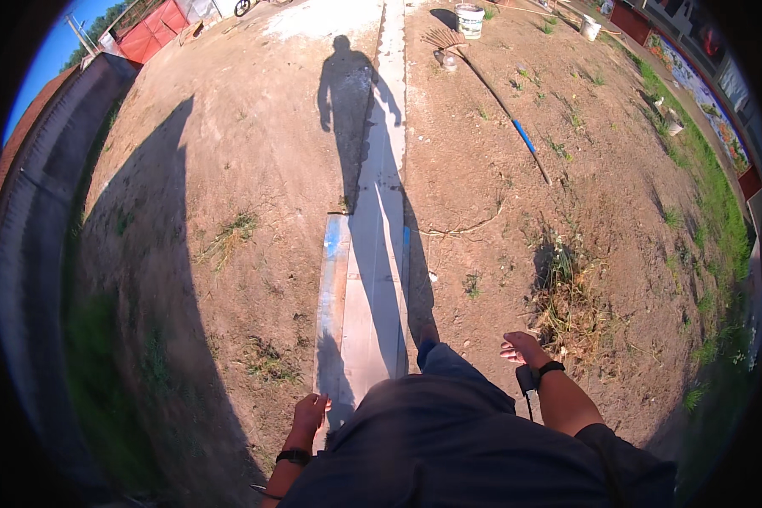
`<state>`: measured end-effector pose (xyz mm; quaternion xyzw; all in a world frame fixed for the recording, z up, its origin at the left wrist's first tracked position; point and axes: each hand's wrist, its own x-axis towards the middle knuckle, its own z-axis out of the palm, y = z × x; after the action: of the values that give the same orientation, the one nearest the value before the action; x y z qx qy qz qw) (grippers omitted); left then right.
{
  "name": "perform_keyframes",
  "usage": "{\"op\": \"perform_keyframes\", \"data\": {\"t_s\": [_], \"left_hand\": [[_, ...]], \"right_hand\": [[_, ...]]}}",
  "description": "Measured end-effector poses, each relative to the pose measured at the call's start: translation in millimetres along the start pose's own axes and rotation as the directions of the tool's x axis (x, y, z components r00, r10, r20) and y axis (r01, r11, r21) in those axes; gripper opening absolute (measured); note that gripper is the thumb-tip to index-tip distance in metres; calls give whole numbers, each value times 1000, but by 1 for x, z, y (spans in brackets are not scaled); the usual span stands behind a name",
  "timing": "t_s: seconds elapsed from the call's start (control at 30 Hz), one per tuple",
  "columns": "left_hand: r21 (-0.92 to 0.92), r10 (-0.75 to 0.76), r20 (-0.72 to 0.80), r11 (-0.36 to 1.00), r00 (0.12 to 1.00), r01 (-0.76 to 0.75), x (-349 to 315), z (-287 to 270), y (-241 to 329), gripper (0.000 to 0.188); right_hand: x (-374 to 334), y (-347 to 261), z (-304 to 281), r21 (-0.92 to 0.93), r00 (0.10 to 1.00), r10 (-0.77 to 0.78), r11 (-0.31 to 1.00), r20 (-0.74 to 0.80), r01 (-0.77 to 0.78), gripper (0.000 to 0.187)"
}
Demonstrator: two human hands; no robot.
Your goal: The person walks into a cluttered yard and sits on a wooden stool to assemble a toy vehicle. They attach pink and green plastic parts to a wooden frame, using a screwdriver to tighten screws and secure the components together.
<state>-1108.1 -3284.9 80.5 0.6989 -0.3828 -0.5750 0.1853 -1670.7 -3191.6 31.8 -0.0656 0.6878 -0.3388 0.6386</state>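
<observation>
I stand on a narrow concrete strip [372, 279] that runs away from me across bare dirt. My left hand [310, 415] hangs by my side over the strip's blue-painted left edge, fingers loosely curled, holding nothing. My right hand [523, 348] is out to the right above the dirt, fingers loosely apart and empty. Both wrists wear dark bands. A small dark device [527, 381] hangs just below the right wrist. My dark shirt fills the lower middle of the view. My shadow [351, 102] falls ahead along the strip.
A rake with a blue-banded handle [504, 106] lies on the dirt at the far right. A white bucket [469, 20] stands beyond it. A clump of dry weeds [559, 288] grows near my right hand. A dark wall [34, 254] runs along the left.
</observation>
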Motion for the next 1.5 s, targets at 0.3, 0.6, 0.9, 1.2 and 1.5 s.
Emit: {"op": "perform_keyframes", "data": {"t_s": [0.3,0.6,0.9,1.2,1.5], "left_hand": [[79,-117,80,991,990,110,145,27,190,24],[71,87,137,993,987,-97,419,18,379,25],[308,262,120,907,957,-287,636,54,606,27],[35,-35,94,999,995,32,729,118,753,24],[262,-107,191,963,976,55,922,156,930,21]], "right_hand": [[148,-286,52,-114,986,-161,980,35,164,45],[254,-441,82,-74,994,-17,997,-108,9,37],[400,-611,87,16,998,7,1000,-55,-6,39],[552,-900,76,-74,992,-65,996,-110,57,39],[705,-1119,86,-88,984,-142,987,-111,132,39]]}}
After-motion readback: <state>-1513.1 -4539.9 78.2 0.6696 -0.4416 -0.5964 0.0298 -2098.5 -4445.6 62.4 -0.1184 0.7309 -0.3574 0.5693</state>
